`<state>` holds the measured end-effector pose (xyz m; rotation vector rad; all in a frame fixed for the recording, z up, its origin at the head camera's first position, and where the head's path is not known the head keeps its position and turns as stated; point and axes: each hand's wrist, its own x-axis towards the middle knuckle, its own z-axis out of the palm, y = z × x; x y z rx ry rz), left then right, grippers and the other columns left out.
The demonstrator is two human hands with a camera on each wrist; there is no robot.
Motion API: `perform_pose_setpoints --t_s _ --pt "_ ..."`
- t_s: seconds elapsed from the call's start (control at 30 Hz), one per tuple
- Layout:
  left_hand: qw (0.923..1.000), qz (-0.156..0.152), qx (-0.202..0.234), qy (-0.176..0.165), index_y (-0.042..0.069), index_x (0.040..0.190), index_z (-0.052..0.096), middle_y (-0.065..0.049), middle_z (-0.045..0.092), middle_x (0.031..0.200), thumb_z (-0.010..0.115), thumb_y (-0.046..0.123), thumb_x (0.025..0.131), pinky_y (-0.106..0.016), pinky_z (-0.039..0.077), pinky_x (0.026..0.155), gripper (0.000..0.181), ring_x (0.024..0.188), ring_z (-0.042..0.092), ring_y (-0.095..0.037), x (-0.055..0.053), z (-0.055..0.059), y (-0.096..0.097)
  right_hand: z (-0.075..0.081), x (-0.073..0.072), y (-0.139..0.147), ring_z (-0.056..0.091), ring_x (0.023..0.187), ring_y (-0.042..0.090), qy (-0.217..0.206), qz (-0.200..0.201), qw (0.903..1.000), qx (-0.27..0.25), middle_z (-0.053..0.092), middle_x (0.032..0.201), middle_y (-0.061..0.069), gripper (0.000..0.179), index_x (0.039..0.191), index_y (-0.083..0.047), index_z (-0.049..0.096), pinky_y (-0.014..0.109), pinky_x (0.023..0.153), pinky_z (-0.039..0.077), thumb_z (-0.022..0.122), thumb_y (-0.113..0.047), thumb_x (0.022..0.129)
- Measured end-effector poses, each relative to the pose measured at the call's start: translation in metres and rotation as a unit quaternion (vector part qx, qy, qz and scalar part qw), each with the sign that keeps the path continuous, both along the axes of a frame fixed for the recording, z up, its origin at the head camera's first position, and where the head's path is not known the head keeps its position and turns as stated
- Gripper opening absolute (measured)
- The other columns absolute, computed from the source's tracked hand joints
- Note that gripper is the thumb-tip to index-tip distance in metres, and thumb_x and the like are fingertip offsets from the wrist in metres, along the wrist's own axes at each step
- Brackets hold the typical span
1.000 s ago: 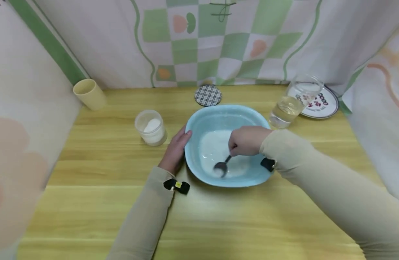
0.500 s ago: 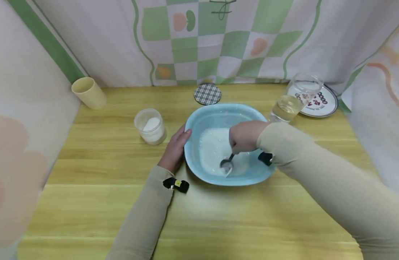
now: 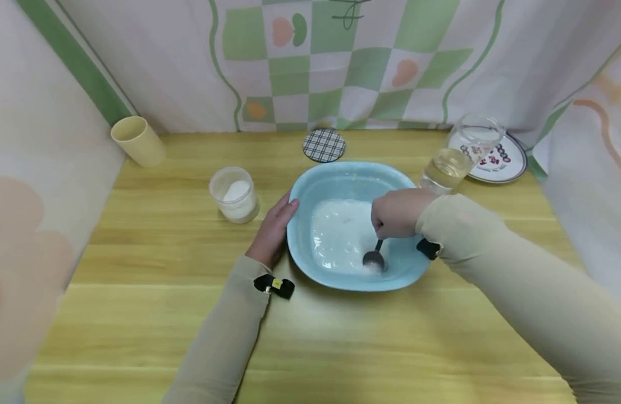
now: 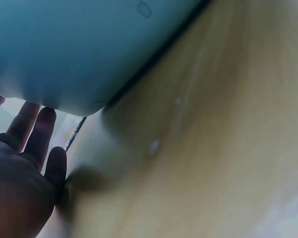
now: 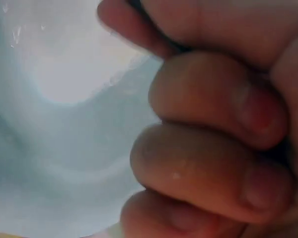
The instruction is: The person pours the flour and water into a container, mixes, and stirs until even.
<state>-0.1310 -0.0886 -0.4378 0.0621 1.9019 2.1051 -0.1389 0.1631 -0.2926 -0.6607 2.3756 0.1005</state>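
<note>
A pale blue basin holds a whitish liquid with small bubbles. My left hand rests against the basin's left side, its thumb near the rim. In the left wrist view, fairly straight fingers lie by the outer wall of the basin. Over the basin's right half, my right hand grips the dark handle of a spoon, whose bowl dips into the liquid. Curled fingers fill much of the right wrist view, where the spoon's bowl is hidden.
Left of the basin stands a clear tub of white powder. A pale yellow cup is at the back left, a checked coaster behind the basin. A glass vessel of clear liquid and a patterned plate stand at the right.
My right hand has moved the spoon rightward through the liquid, from the basin's middle toward its right side. The left hand keeps its place against the basin.
</note>
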Motion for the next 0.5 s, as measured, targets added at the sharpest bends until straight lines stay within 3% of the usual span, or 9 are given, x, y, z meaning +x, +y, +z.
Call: perform_pose_setpoints --t_s 0.07,0.2,0.3,0.4,0.5 --pt "1.0 -0.002 0.004 0.005 0.03 0.155 0.039 0.015 0.037 0.157 0.048 0.045 0.103 -0.034 0.021 0.122 0.055 0.147 0.027 -0.007 0.0 0.0 0.0 -0.004 0.001 0.003 0.056 0.068 0.014 0.0 -0.003 0.9997 -0.023 0.066 0.074 -0.006 0.017 0.079 -0.02 0.074 0.031 0.063 0.047 0.065 -0.02 0.094" --pt "0.9998 -0.01 0.012 0.008 0.029 0.156 0.038 0.016 0.037 0.157 0.048 0.045 0.103 -0.033 0.021 0.121 0.055 0.146 0.028 -0.005 -0.001 -0.001 0.0 -0.005 0.004 0.015 0.055 0.067 0.015 0.031 -0.033 0.9987 -0.022 0.064 0.074 -0.005 0.017 0.079 -0.02 0.074 0.033 0.062 0.046 0.066 -0.018 0.094" --pt "0.9999 -0.01 0.011 0.009 0.029 0.156 0.038 0.016 0.037 0.157 0.048 0.045 0.103 -0.034 0.021 0.122 0.056 0.147 0.028 -0.006 -0.001 -0.002 0.0 -0.005 0.008 0.023 0.052 0.063 0.014 0.029 -0.035 0.9986 -0.029 0.06 0.069 -0.006 0.021 0.074 -0.02 0.071 0.031 0.058 0.043 0.065 -0.015 0.093" --pt "0.9999 -0.003 0.007 0.007 0.03 0.155 0.039 0.016 0.038 0.157 0.048 0.045 0.103 -0.034 0.021 0.122 0.055 0.146 0.028 -0.006 -0.001 -0.002 0.0 -0.008 0.012 0.025 0.052 0.064 0.012 0.015 -0.02 0.9973 -0.069 0.061 0.072 -0.007 0.02 0.076 -0.021 0.072 0.031 0.06 0.044 0.065 -0.015 0.093" --pt "0.9999 -0.002 0.007 0.009 0.029 0.155 0.039 0.015 0.038 0.157 0.047 0.044 0.104 -0.033 0.021 0.122 0.055 0.147 0.027 -0.006 -0.001 -0.002 0.0 -0.012 0.016 0.027 0.054 0.068 0.011 0.03 -0.023 0.9937 -0.105 0.065 0.08 -0.008 0.016 0.083 -0.022 0.075 0.031 0.064 0.048 0.065 -0.017 0.095"
